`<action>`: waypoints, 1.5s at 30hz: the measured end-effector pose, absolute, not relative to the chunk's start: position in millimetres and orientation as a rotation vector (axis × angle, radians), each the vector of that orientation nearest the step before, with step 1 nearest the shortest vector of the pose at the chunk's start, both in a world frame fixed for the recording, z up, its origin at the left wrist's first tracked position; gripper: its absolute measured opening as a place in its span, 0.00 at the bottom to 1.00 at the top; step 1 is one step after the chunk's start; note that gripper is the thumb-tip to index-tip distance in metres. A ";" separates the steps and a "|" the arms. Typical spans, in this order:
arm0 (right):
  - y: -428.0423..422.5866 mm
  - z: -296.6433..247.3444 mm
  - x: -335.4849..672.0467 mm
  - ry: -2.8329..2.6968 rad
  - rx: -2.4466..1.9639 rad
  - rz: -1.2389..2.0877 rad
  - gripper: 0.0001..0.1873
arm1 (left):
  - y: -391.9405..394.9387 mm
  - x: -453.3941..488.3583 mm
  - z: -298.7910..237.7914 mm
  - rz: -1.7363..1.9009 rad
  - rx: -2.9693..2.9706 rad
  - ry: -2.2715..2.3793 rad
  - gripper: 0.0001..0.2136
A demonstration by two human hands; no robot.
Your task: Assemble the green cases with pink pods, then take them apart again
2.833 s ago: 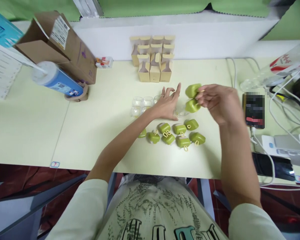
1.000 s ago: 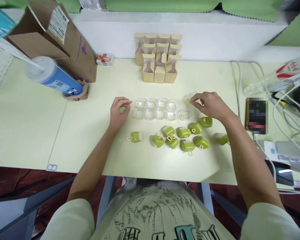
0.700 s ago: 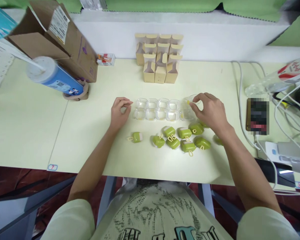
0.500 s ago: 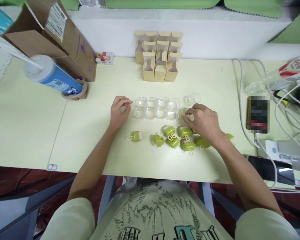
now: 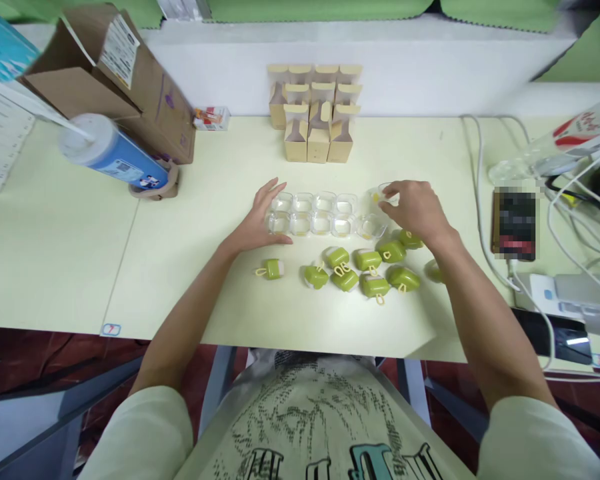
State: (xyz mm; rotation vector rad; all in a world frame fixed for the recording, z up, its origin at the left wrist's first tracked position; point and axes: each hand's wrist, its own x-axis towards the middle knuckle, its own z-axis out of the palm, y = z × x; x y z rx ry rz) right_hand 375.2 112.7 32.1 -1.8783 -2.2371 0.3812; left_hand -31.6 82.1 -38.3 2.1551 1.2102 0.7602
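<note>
Two rows of small clear plastic containers (image 5: 322, 223) stand side by side on the table. My left hand (image 5: 257, 223) is at their left end, thumb and fingers spread around the corner, holding nothing. One more clear container (image 5: 371, 227) sits at the right end of the front row. Just behind it, my right hand (image 5: 417, 208) has its thumb and fingers closed on another clear container (image 5: 386, 189), partly hidden by the fingers. In front of the rows lie several small, rounded green cases with cream loops (image 5: 375, 285). A single green case (image 5: 274, 269) lies apart, to the left.
Several open small cardboard boxes (image 5: 317, 143) stand against the wall. At left are a large brown carton (image 5: 155, 110), a blue cup (image 5: 125, 160) and a small box (image 5: 211, 119). White cables (image 5: 480, 200), a plastic bottle (image 5: 540, 157) and a phone (image 5: 555, 337) lie at right.
My left hand has moved right and opened around the left end of the rows. My right hand has left a container beside the front row and moved back to the one behind.
</note>
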 end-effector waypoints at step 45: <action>131.9 -13.1 316.4 -2.816 -1.012 0.248 0.59 | 135.9 36.5 -26.3 0.503 2.573 1.026 0.56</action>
